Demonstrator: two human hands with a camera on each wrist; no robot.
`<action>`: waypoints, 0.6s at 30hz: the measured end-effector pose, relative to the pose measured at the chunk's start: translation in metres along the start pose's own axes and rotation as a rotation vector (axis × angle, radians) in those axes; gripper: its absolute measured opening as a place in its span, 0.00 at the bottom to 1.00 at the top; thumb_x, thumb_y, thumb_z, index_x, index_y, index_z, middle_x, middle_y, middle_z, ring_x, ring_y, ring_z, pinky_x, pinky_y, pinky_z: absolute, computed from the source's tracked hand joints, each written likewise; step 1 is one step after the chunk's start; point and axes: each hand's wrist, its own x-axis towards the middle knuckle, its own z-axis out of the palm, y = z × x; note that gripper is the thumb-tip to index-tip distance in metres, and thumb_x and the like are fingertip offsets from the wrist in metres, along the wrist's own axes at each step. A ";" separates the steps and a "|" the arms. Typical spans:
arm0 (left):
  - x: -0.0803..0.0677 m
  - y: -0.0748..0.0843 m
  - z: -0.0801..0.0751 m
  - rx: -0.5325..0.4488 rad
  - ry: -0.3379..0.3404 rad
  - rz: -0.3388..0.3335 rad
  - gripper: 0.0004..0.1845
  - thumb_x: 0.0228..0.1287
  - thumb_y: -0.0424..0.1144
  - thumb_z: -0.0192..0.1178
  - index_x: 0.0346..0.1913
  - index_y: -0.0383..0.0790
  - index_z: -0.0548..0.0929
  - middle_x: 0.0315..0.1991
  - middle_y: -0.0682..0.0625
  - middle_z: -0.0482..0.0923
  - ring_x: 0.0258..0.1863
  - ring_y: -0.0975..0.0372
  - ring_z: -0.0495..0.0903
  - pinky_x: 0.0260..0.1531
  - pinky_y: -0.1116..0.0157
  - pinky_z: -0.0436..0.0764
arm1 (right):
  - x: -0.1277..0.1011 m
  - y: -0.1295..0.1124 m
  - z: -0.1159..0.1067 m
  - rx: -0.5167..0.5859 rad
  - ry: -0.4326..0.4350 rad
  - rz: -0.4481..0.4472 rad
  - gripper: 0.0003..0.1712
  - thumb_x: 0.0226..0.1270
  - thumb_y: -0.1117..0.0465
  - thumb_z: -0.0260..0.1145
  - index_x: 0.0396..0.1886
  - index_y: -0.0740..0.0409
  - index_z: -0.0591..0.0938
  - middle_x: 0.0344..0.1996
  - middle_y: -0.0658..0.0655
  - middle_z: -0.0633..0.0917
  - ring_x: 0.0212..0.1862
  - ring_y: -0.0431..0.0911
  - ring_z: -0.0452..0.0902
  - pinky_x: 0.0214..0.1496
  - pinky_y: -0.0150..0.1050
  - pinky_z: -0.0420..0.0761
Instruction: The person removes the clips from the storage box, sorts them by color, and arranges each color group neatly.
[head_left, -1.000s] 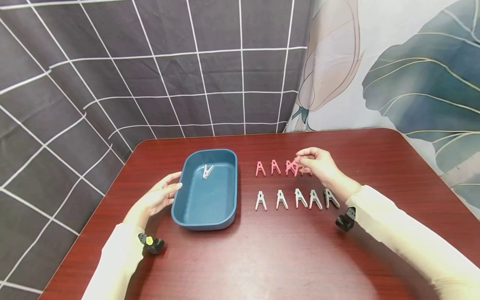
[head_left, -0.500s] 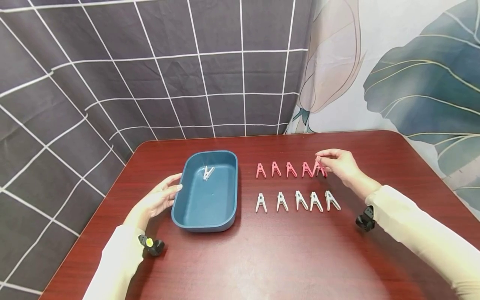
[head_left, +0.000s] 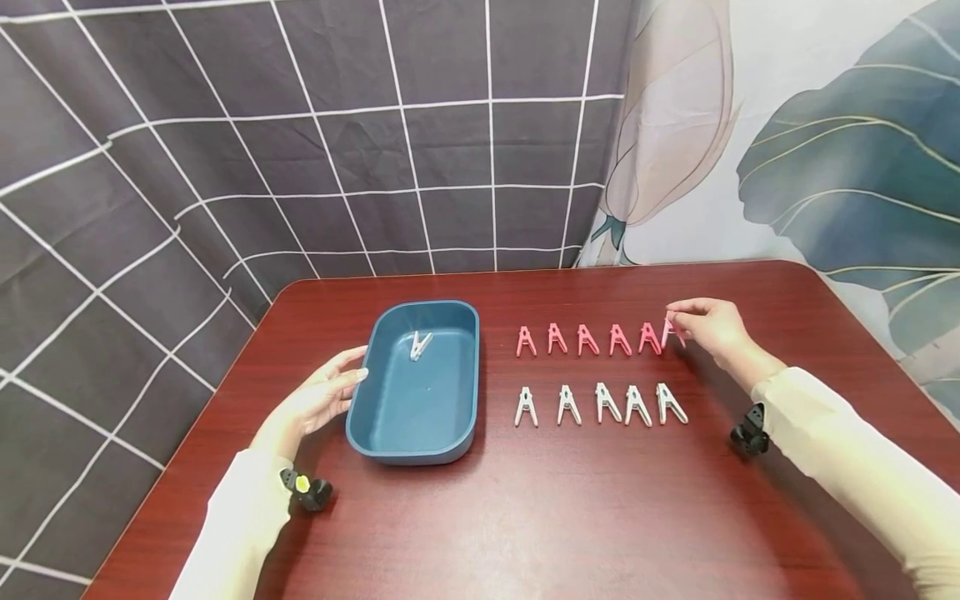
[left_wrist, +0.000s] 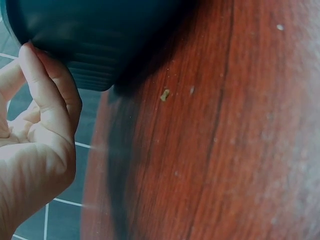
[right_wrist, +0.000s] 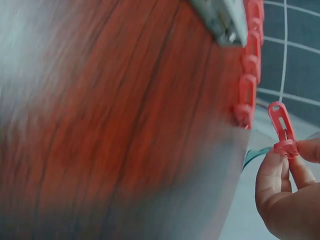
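In the head view, my left hand (head_left: 324, 393) holds the left side of a blue plastic bin (head_left: 477, 392), its thumb at the rim. The left wrist view shows those fingers against the bin's outer wall (left_wrist: 95, 45). One white clothespin (head_left: 419, 345) lies inside the bin. At the right end of a row of pink clothespins (head_left: 587, 340), my right hand (head_left: 716, 331) pinches another pink clothespin (head_left: 672, 327) between thumb and fingers. The right wrist view has this held clothespin (right_wrist: 284, 130) upright, apart from the row. Several whitish clothespins (head_left: 606, 403) stand in a nearer row.
All of this is on a dark red wooden table (head_left: 480, 517). A grey checked cloth (head_left: 442, 150) hangs behind it and on the left. A leaf-patterned curtain (head_left: 682, 225) hangs behind the right side. Each wrist wears a small black camera (head_left: 750, 429).
My right hand has moved rightward along the pink row, where another pink clothespin now stands, and it holds a further one at the end. The left hand and the bin have stayed put.
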 end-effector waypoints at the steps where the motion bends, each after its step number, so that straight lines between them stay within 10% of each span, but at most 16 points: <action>1: 0.000 0.000 0.000 0.001 -0.001 0.000 0.28 0.73 0.34 0.47 0.72 0.44 0.54 0.48 0.56 0.78 0.45 0.65 0.82 0.43 0.65 0.81 | 0.001 0.002 -0.001 -0.013 0.000 0.004 0.20 0.69 0.64 0.57 0.55 0.76 0.75 0.23 0.35 0.78 0.27 0.28 0.75 0.32 0.25 0.79; 18: 0.002 -0.001 0.001 -0.016 0.011 -0.013 0.25 0.73 0.33 0.46 0.70 0.46 0.57 0.48 0.55 0.78 0.44 0.65 0.82 0.42 0.65 0.81 | 0.011 0.021 -0.007 0.009 -0.108 0.036 0.23 0.67 0.68 0.55 0.55 0.84 0.70 0.23 0.38 0.83 0.26 0.25 0.76 0.31 0.24 0.79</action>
